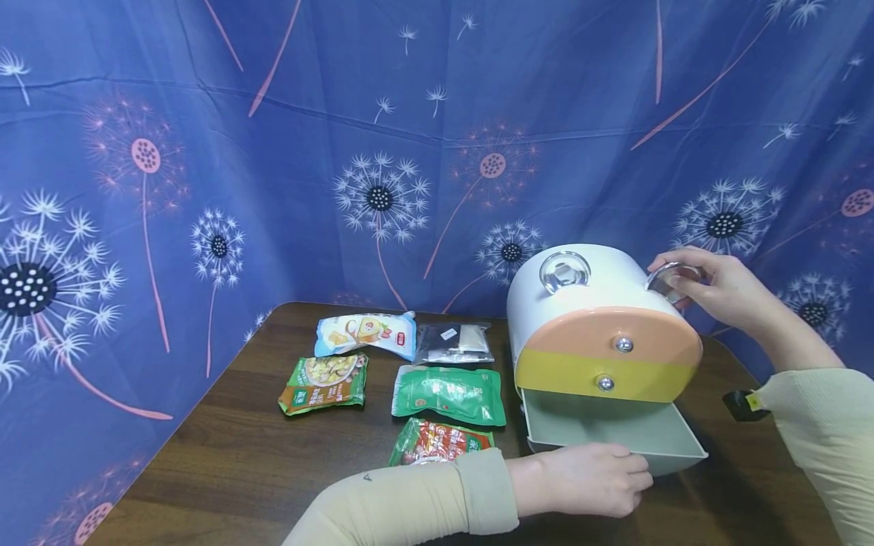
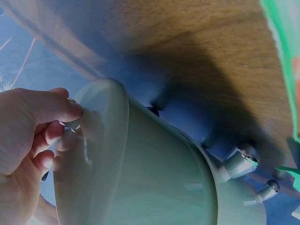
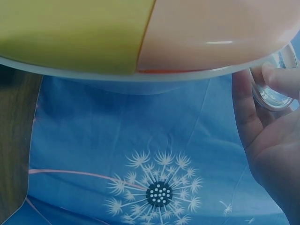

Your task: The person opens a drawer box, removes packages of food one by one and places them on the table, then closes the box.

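Note:
A small rounded storage box has a white shell, an orange top drawer, a yellow middle drawer and a grey-green bottom drawer. The bottom drawer is pulled out, and its visible inside holds nothing. At its front, my left hand pinches a silver knob between thumb and fingers. My right hand grips a round silver ear-like handle on the box's upper right, thumb against its face. A matching silver handle stands on the upper left.
Left of the box lie food packets: a blue-white one, a green-orange one, a green one and a red-green one partly behind the left sleeve. A clear dark pouch lies behind them. A blue dandelion curtain backs the wooden table.

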### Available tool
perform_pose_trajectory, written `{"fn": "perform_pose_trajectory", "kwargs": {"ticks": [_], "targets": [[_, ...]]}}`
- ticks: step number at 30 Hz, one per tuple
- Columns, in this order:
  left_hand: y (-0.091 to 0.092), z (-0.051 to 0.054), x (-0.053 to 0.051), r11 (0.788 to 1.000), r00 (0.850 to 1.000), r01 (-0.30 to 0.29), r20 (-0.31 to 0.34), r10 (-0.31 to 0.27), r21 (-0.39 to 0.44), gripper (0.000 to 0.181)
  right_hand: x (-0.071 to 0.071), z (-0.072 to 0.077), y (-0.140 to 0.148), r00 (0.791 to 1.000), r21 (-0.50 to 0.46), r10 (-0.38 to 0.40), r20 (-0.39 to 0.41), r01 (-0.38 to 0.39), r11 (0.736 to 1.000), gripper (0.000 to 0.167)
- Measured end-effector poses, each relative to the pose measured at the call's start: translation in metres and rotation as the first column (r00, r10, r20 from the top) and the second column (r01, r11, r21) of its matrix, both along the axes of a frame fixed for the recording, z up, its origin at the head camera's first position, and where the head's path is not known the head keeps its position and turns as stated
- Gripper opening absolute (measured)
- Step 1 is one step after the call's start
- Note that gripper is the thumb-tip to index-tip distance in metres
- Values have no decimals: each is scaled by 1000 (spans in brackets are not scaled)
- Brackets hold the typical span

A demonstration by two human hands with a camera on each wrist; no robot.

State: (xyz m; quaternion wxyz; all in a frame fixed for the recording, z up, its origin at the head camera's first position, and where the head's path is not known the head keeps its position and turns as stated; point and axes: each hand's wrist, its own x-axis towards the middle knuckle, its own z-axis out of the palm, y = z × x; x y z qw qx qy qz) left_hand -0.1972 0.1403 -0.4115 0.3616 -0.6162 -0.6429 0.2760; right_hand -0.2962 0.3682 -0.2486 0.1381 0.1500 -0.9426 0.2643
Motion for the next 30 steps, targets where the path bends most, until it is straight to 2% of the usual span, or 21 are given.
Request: {"fn": "perform_pose_trajectory", "kwargs": {"ticks": [10, 18, 30], "targets": [[-1, -1, -6, 1000, 1000, -22, -6, 22, 16, 41, 0, 0, -1, 1000, -8, 5, -3, -5, 1000, 28], [-1, -1, -15, 999, 999, -49, -2, 49, 13, 42, 1, 0, -1, 1000, -4, 7, 5, -7, 1000, 29], [0, 1, -25, 998, 997, -61, 45, 62, -15, 40, 3, 3, -3, 1000, -24, -10, 15, 10, 1000, 31]]}}
